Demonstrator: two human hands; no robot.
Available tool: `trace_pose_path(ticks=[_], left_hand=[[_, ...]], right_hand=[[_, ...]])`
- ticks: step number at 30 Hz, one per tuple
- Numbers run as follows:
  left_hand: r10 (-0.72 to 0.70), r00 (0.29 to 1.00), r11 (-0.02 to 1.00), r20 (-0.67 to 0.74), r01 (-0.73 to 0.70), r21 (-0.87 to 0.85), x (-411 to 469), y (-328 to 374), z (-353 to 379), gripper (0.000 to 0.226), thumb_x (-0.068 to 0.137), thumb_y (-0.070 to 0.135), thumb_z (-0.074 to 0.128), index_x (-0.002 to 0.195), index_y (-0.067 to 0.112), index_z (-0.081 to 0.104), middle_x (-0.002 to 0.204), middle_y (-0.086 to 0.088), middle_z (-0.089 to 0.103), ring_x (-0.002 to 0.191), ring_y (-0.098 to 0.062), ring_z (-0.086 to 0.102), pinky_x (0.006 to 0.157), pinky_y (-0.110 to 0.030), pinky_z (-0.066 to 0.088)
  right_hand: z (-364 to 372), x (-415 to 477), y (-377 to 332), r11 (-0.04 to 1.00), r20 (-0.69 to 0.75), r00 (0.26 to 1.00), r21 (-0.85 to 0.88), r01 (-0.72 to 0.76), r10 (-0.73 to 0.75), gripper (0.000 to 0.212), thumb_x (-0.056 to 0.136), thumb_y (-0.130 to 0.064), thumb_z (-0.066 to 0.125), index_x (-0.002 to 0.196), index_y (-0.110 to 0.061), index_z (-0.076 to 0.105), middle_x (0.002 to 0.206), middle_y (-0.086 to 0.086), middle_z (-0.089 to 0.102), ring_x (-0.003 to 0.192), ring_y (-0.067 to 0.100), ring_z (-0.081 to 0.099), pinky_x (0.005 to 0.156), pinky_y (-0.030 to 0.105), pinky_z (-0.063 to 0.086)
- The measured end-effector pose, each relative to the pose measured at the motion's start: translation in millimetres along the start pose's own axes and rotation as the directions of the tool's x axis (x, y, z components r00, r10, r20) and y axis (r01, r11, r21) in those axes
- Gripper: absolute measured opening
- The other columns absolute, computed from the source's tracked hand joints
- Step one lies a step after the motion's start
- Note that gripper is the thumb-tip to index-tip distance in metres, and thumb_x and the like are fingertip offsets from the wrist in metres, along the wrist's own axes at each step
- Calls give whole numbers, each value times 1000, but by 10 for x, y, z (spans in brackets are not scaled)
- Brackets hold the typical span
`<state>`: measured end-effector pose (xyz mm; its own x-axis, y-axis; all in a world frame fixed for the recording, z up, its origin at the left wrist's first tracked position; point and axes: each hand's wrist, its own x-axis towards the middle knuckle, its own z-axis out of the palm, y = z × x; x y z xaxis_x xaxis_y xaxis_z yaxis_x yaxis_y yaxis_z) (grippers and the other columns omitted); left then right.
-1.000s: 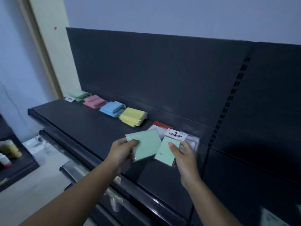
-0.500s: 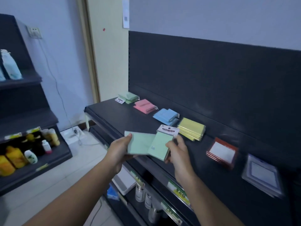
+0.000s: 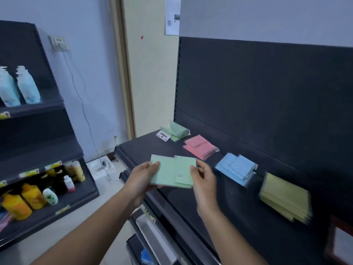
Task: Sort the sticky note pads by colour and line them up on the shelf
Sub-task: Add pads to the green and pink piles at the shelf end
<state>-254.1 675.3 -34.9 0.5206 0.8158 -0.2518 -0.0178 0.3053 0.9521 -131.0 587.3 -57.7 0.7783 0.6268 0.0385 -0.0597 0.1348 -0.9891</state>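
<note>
Two green sticky note pads (image 3: 172, 172) overlap in my hands above the front of the dark shelf (image 3: 200, 199). My left hand (image 3: 142, 177) grips the left pad by its left edge. My right hand (image 3: 203, 180) pinches the right pad at its right edge. Along the back of the shelf lie sorted piles: green pads (image 3: 174, 131) at the far left, then pink pads (image 3: 200, 147), blue pads (image 3: 236, 168) and yellow pads (image 3: 285, 197).
A red-framed pack (image 3: 340, 240) lies at the right edge of the shelf. The dark back panel (image 3: 267, 92) rises behind the piles. To the left stands another rack (image 3: 38, 150) with bottles. Lower shelves with goods sit below the front edge.
The view has swung left and closer to the shelf's left end. Both hands have carried the green pads leftward, toward the green pile; the pads now overlap more.
</note>
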Motion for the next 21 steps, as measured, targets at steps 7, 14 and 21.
trace_pose_path(ticks=[7, 14, 21], left_hand=[[17, 1000, 1000, 26, -17, -11, 998, 306, 75, 12, 95, 19, 52, 92, 8, 51, 67, -3, 68, 49, -7, 63, 40, -19, 46], [11, 998, 999, 67, -8, -40, 1644, 318, -52, 15, 95, 7, 48, 102, 18, 57, 92, -3, 68, 69, -15, 64, 50, -27, 52], [30, 979, 998, 203, -41, 53, 2366, 579, -83, 32, 93, 6, 45, 112, 30, 55, 101, 1, 67, 82, -17, 64, 61, -31, 52]], right_hand=[[331, 905, 61, 998, -97, 994, 57, -37, 42, 20, 90, -4, 54, 89, -24, 60, 92, -2, 67, 82, 10, 62, 73, 23, 49], [597, 1297, 196, 997, -151, 985, -1, -81, 80, 16, 91, -9, 53, 105, -16, 58, 105, 9, 66, 95, 24, 62, 77, 36, 46], [851, 1663, 137, 999, -209, 977, -13, -44, 40, 27, 96, -13, 43, 116, -25, 56, 97, 4, 64, 57, 7, 51, 40, 19, 36]])
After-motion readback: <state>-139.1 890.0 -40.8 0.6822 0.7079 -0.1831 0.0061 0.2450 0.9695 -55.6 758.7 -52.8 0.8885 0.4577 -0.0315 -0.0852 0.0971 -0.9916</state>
